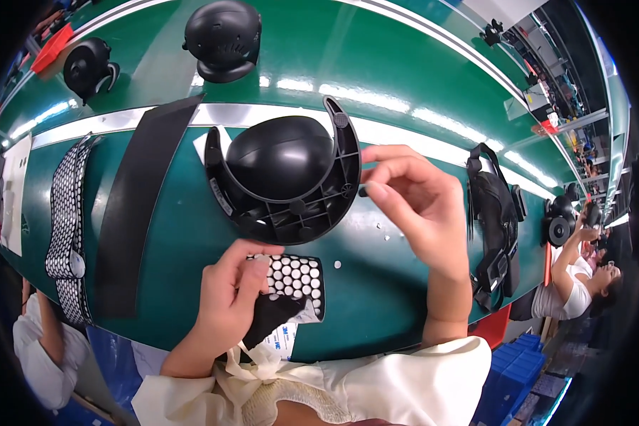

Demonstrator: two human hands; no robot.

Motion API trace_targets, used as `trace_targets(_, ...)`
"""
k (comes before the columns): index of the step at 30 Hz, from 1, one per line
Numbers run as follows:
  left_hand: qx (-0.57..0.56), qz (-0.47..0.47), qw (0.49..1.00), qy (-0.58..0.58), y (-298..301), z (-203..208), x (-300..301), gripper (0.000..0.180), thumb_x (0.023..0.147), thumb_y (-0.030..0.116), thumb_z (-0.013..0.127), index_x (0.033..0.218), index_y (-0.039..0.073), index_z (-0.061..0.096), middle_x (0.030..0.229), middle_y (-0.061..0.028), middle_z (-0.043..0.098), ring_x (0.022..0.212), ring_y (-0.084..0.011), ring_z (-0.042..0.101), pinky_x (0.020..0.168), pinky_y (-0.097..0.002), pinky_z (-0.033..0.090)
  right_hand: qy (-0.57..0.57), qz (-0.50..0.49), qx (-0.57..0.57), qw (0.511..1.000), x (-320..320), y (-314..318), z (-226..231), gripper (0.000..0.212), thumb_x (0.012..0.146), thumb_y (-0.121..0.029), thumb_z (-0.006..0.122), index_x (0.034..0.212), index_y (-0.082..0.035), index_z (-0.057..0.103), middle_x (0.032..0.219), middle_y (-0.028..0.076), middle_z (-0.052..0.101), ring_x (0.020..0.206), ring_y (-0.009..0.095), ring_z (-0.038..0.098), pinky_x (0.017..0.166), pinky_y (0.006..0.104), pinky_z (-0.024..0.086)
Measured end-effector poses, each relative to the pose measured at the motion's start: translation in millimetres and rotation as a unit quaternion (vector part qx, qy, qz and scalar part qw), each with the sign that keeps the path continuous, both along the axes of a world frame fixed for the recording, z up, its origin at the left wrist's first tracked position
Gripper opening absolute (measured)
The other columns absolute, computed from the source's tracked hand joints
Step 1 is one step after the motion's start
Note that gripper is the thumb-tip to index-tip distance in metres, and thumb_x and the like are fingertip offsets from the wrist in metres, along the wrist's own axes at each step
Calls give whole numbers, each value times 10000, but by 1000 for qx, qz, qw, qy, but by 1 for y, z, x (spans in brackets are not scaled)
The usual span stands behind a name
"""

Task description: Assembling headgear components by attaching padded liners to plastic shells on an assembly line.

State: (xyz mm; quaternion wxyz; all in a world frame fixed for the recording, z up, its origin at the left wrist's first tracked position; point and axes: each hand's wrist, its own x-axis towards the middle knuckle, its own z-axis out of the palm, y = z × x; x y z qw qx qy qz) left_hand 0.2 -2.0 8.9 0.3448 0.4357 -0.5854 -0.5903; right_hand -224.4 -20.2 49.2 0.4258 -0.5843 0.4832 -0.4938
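Note:
A glossy black plastic shell [282, 160] lies on the green bench in front of me, with a curved, ribbed black band [298, 216] around its near side. My left hand [231, 284] grips a sheet of white round dots on black backing [296, 277], just below the band. Part of that sheet is folded over, showing plain black. Close to the band's right edge is my right hand [419, 202], its thumb and fingers drawn together. A small dark pad [363, 190] shows at the thumb tip. One textured round pad [341, 120] sits on the band's upper right arm.
Left lie a long black sheet [138, 206] and another dotted strip [67, 206]. Black straps [493, 220] lie at right. Beyond the white rail stand two black rounded units, one large [224, 39], one smaller [89, 67]. Co-workers sit at right [571, 284] and lower left [42, 348].

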Motion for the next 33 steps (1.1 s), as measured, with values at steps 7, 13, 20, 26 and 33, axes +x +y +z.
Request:
trace_targets(7,37,87,994,58,1,0,-12,163,873,73,440,987,-26,501,590,9,513,551,-21,459,535,-148,370,29,1,-39,999,8,-5,-7,42,751,62,564,791,69,553,959,98,507,798,112,511,698,226,445)
trace_targets(13,70,100,989,85,-1,-2,-19,138,877,101,444,870,-24,502,573,5,482,529,-37,425,517,-167,345,99,12,-55,994,2,-3,-8,80,716,68,590,792,70,565,952,103,509,790,117,517,700,229,448)
trace_targets(20,105,116,980,120,-1,-3,-20,164,871,112,446,751,5,479,541,-9,454,497,-64,401,490,-205,330,-96,24,92,991,-1,-9,-14,182,692,90,606,758,2,461,867,67,518,770,103,527,686,232,456)
trace_targets(26,93,89,983,129,3,-11,-11,190,884,97,440,990,-50,499,602,12,497,534,-16,422,511,-141,328,-282,213,210,912,-2,-21,-26,384,876,-176,473,1192,31,404,1047,110,559,915,160,561,780,311,473)
trace_targets(33,29,99,990,91,8,-7,-14,260,876,44,402,1118,-50,419,602,1,499,539,-26,431,521,-150,332,-198,196,133,951,7,-14,-33,292,841,-68,501,1115,31,477,1010,119,590,930,130,555,766,226,441)
